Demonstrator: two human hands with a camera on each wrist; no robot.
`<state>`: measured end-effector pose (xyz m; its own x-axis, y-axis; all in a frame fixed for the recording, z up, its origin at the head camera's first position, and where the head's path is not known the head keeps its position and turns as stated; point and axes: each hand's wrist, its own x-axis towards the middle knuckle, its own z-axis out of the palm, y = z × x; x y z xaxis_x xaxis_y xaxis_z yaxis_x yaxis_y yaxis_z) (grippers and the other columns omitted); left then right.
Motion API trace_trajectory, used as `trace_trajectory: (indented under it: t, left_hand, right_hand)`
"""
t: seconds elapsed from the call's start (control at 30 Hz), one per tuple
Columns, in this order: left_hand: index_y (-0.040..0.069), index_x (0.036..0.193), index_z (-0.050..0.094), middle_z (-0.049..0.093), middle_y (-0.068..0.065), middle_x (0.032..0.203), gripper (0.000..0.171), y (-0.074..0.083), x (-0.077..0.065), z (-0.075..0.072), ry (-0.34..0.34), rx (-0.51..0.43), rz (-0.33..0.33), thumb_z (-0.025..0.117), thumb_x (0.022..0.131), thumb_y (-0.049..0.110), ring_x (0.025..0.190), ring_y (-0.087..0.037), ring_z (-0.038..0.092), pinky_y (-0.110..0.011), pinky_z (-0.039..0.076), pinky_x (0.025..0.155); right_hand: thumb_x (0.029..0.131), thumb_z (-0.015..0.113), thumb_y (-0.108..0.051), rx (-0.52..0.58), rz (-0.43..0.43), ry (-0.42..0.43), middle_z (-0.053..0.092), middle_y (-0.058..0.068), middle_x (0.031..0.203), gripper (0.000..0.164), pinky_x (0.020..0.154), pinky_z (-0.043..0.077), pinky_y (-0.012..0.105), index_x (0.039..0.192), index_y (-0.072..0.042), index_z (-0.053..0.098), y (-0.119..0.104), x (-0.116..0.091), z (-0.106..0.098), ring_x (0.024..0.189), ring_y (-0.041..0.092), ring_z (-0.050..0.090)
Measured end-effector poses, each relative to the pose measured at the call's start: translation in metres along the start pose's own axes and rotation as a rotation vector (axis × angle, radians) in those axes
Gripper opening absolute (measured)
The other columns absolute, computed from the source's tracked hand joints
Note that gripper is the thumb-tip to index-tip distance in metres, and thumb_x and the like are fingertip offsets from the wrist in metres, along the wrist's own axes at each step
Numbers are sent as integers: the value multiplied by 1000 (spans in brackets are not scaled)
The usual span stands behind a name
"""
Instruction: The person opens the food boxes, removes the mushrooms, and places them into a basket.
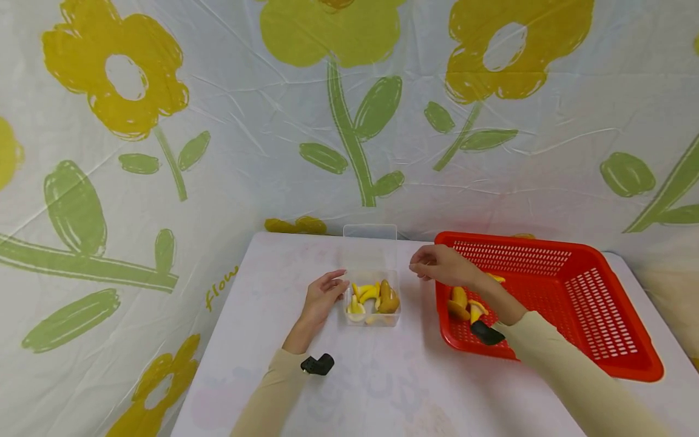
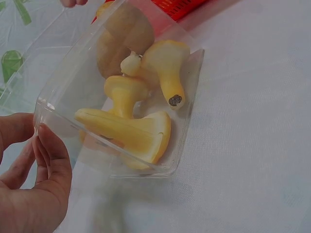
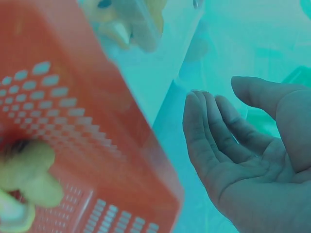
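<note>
A clear plastic box (image 1: 373,323) with its lid (image 1: 370,232) raised at the back holds several yellow mushrooms (image 1: 370,293) and a brown-capped one (image 1: 388,298). At its left side, my left hand (image 1: 319,300) pinches the rim near a corner between thumb and fingers, as the left wrist view shows. My right hand (image 1: 445,265) is in the air between the box and a red basket (image 1: 592,254), near the basket's left rim. Its fingers (image 3: 221,128) are loosely bent, the thumb apart, with nothing held.
Inside the basket, a brown mushroom (image 1: 459,305) and a yellow one (image 1: 477,311) lie toward the left; the right forearm passes over that side. A white cloth covers the table (image 1: 262,346). Behind it hangs a flower-printed curtain (image 1: 235,152).
</note>
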<state>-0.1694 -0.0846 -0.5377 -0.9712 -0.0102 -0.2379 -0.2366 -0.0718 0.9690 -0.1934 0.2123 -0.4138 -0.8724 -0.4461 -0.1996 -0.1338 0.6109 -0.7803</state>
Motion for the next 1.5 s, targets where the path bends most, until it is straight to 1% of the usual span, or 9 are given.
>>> trace_trajectory:
  t: [0.23, 0.4, 0.57, 0.77, 0.97, 1.1, 1.3, 1.37, 1.5]
  left_hand:
    - [2, 135, 65, 67, -6, 101, 39, 1, 0, 1, -9, 13, 2, 72, 98, 11, 80, -14, 58, -18, 54, 74]
    - [-3, 137, 62, 66, -7, 101, 40, 7, -2, 0, -21, 13, -9, 69, 98, 6, 81, -15, 58, -19, 54, 74]
    - [-7, 138, 59, 66, -10, 101, 42, 10, -2, -1, -38, 24, -18, 68, 98, 3, 82, -17, 58, -21, 55, 75]
    - [-1, 137, 62, 67, -6, 103, 41, 4, 1, -1, -24, 9, -5, 70, 99, 10, 83, -16, 59, -19, 55, 75]
    - [5, 133, 66, 68, -6, 102, 38, 4, 0, -1, -6, 10, 7, 73, 97, 13, 80, -14, 59, -19, 55, 75]
    - [1, 131, 67, 68, -5, 97, 36, 3, -1, -1, -4, -14, 28, 73, 96, 9, 77, -13, 59, -20, 55, 72]
    - [2, 132, 67, 69, -3, 96, 36, 1, -2, -1, -10, -19, 23, 72, 97, 10, 78, -13, 59, -20, 54, 73]
    - [1, 133, 65, 69, -3, 97, 38, 3, -4, -1, -19, -21, 15, 72, 97, 10, 79, -14, 59, -20, 54, 73]
    - [-3, 136, 62, 68, -7, 100, 40, 3, -2, -1, -28, -22, -2, 70, 98, 8, 82, -17, 60, -21, 54, 74]
  right_hand:
    - [99, 68, -15, -12, -34, -33, 70, 13, 103, 22, 79, 61, 37, 113, 3, 64, -6, 16, 22, 87, 25, 68]
    - [99, 68, -13, -68, -26, -57, 70, 13, 102, 19, 75, 60, 33, 109, 2, 64, -12, 26, 39, 83, 24, 66]
    - [98, 70, -14, -122, -23, -66, 69, 11, 101, 17, 76, 59, 30, 107, 0, 64, -15, 30, 53, 84, 22, 63]
    - [98, 69, -10, -175, -26, -36, 68, 11, 99, 16, 75, 58, 30, 107, 2, 66, -21, 30, 63, 87, 23, 59]
    - [96, 71, -9, -231, 87, -20, 61, 10, 97, 17, 72, 57, 28, 109, 2, 67, -34, 30, 73, 86, 23, 54]
    - [94, 73, -6, -253, 111, -12, 64, 13, 97, 21, 69, 59, 28, 111, 4, 67, -39, 33, 82, 77, 22, 57]
    - [91, 74, 0, -307, 126, 52, 63, 18, 105, 26, 74, 60, 31, 115, 6, 67, -35, 37, 97, 81, 25, 58]
    - [90, 73, 2, -322, 121, 72, 62, 19, 102, 25, 72, 58, 31, 114, 7, 67, -33, 39, 100, 81, 26, 57]
    - [89, 72, 4, -254, 119, 81, 64, 19, 104, 25, 68, 59, 30, 113, 7, 65, -33, 39, 99, 82, 27, 59]
